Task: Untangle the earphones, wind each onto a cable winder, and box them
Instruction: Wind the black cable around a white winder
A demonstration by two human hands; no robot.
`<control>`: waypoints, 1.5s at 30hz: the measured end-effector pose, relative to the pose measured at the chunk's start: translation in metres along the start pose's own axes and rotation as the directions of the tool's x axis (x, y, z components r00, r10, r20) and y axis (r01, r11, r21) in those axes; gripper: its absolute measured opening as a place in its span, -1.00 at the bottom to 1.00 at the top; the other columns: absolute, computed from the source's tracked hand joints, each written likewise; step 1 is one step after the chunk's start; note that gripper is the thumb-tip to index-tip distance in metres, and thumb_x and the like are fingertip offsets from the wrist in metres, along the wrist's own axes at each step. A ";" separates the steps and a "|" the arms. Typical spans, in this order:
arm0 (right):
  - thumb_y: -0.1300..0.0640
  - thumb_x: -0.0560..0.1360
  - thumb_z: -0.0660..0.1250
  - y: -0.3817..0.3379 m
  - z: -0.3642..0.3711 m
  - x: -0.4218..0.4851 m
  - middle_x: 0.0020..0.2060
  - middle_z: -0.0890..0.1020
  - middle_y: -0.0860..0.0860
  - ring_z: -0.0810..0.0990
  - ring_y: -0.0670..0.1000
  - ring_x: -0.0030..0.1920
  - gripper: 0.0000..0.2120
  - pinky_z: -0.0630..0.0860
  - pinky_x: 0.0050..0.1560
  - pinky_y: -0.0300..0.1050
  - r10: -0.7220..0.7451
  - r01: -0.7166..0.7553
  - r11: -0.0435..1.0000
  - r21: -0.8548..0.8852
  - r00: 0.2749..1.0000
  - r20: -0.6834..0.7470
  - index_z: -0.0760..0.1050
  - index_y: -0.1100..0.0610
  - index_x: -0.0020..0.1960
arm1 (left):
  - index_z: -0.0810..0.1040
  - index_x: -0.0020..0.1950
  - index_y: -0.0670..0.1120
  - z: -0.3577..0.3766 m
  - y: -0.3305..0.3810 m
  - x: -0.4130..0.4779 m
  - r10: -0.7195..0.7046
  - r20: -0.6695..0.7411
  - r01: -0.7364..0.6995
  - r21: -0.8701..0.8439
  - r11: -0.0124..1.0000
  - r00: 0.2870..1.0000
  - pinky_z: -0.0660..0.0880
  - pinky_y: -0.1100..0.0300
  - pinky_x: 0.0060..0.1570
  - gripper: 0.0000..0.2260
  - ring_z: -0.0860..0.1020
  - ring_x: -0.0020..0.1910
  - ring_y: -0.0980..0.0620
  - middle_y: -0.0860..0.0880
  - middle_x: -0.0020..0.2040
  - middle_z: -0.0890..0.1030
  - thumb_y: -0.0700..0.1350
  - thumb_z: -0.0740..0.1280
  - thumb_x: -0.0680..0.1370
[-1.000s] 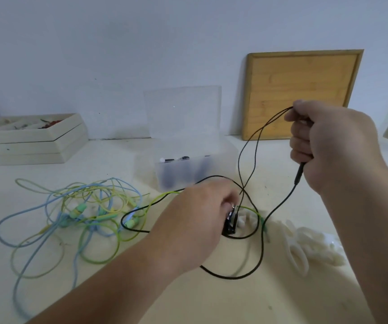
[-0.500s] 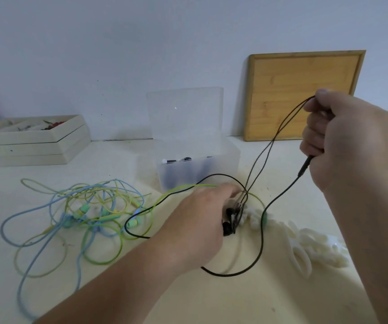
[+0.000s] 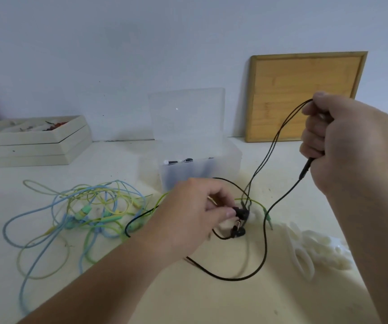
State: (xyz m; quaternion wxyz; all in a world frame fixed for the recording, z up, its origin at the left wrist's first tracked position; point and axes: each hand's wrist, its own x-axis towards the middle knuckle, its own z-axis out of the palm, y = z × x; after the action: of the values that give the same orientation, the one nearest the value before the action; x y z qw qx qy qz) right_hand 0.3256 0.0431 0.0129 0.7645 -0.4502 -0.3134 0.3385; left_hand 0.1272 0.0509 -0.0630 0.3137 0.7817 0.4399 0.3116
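Cream tabletop [image 3: 211,300] against a white wall. Black earphones [image 3: 266,243] span both hands. Left hand [image 3: 188,213], low at centre, pinches an earbud [image 3: 241,212] between thumb and fingers. Right hand [image 3: 347,141], raised at right, is clenched around the doubled cord and plug end. Slack cord loops on the table between them, just in front of the clear box [image 3: 231,160].

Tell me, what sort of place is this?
Likely a small work table against a plain wall, perhaps at home: tangled earphones lie on it, with a clear box, stacked trays and a board leaning on the wall.
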 end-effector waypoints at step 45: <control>-0.01 0.55 0.34 0.013 0.015 -0.032 -0.51 0.32 -0.01 0.24 0.01 -0.45 -0.71 0.17 -0.38 -0.09 0.158 0.409 0.737 -0.538 0.669 0.726 0.64 0.11 -0.27 | 0.49 0.13 -0.09 -0.033 0.013 0.002 -0.191 -0.194 -0.019 -0.746 0.665 0.962 0.58 0.19 -0.19 -0.87 0.64 -0.21 -0.05 -0.20 -0.18 0.68 -0.25 0.33 0.60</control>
State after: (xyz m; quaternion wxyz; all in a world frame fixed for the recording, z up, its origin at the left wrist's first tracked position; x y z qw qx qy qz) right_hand 0.2923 0.0295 0.0012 0.3840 -0.4915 -0.7231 0.2968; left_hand 0.1090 0.0545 -0.0322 0.5591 0.5176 0.3485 0.5459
